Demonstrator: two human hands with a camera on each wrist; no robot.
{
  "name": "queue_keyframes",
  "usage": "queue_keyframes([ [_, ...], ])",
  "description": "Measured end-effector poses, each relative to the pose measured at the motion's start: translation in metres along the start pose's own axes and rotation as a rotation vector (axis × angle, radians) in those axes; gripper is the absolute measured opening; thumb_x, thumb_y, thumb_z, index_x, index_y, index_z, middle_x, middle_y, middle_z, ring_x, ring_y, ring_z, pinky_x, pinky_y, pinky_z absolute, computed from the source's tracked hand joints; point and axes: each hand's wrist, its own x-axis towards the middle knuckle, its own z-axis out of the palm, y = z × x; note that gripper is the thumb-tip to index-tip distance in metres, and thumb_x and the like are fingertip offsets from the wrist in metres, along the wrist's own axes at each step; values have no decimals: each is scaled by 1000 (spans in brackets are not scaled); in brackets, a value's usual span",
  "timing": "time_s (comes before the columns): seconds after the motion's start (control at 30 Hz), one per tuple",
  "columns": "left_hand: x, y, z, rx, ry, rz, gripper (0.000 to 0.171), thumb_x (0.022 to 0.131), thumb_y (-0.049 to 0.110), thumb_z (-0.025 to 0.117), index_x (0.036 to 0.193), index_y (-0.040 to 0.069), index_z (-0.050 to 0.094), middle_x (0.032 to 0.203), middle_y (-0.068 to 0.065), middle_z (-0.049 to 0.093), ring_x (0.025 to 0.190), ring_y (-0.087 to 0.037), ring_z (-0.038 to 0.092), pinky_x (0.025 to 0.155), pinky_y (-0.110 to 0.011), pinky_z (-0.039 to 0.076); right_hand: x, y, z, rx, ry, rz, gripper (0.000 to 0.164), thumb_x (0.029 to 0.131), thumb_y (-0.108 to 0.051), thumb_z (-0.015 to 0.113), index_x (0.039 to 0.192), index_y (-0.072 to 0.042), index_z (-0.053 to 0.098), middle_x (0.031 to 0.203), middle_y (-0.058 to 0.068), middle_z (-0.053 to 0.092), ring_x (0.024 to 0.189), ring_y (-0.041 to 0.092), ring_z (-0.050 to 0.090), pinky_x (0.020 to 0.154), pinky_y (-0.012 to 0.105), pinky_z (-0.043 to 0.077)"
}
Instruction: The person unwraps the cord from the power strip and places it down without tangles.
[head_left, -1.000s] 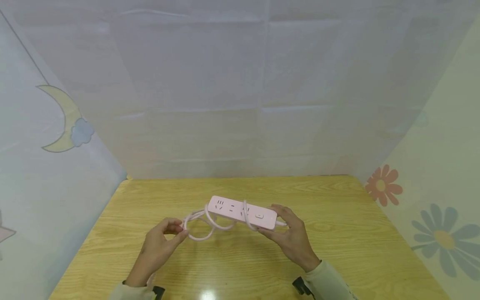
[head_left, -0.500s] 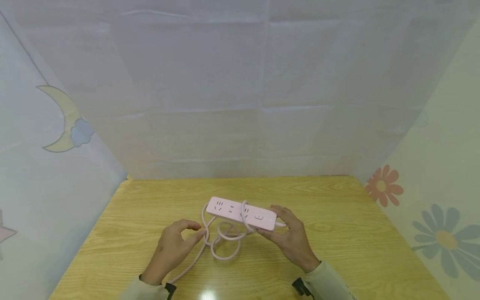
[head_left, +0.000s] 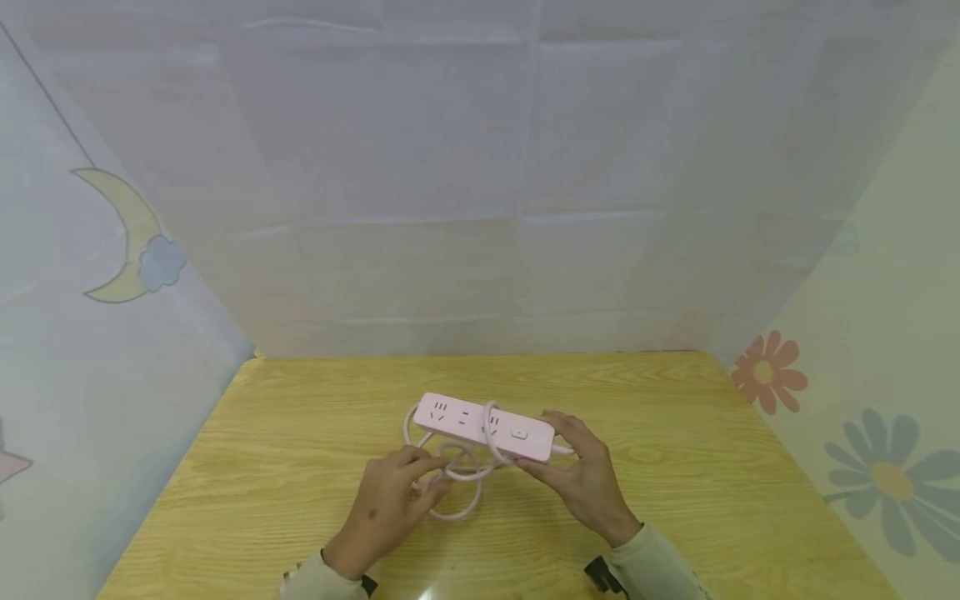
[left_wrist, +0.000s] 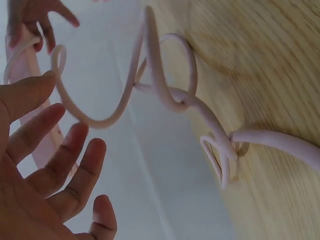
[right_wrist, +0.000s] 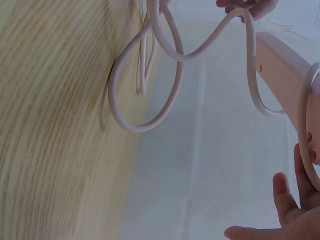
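Observation:
My right hand [head_left: 581, 475] grips the right end of a pink power strip [head_left: 450, 418], thumb below and fingers above. The strip is held above the table, its sockets and switch facing up. Its pink cord [left_wrist: 110, 120] passes once round the strip and hangs below in loose, tangled loops. My left hand [head_left: 390, 504] is at these loops, thumb and fingers apart in the left wrist view; whether a fingertip touches the cord is hard to tell. In the right wrist view the strip [right_wrist: 282, 75] and hanging cord [right_wrist: 115, 85] show; the plug is out of sight.
Below lies a wood-grain table [head_left: 675, 500]. A pale cloth backdrop [head_left: 480, 208] rises behind its far edge, with printed side cloths at left [head_left: 60, 375] and right [head_left: 885, 333].
A second ago my left hand held the cord loops out at the left. It let them drop below the strip, then moved right to them. The right hand has stayed put.

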Motion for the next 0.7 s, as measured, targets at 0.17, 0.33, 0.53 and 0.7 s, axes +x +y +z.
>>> queue_keyframes([
  [0.17,-2,1,8,117,31,51,26,76,28,86,99,20,78,97,4,63,81,-4,55,70,-25,36,-1,1,0,13,3,8,56,71,-5,89,122,-5,66,122,9,65,115,32,58,95,65,44],
  [0.33,-3,2,9,118,30,33,20,77,28,85,94,21,79,96,4,62,82,-5,56,68,-24,35,-2,1,2,26,-1,5,55,71,-4,89,121,-8,67,120,7,66,115,31,58,96,66,43],
  [0.53,-5,-3,11,114,46,35,18,75,28,86,90,22,80,97,3,63,84,-7,59,69,-26,37,-3,-1,2,25,3,-4,55,72,-4,89,122,-6,67,120,9,66,112,28,59,94,64,44],
  [0.7,-7,-10,10,131,56,60,17,75,29,85,90,22,80,96,3,64,84,-9,60,68,-26,38,-3,-1,3,22,4,-4,55,72,-4,89,122,-6,66,121,9,66,111,24,60,93,62,45],
])
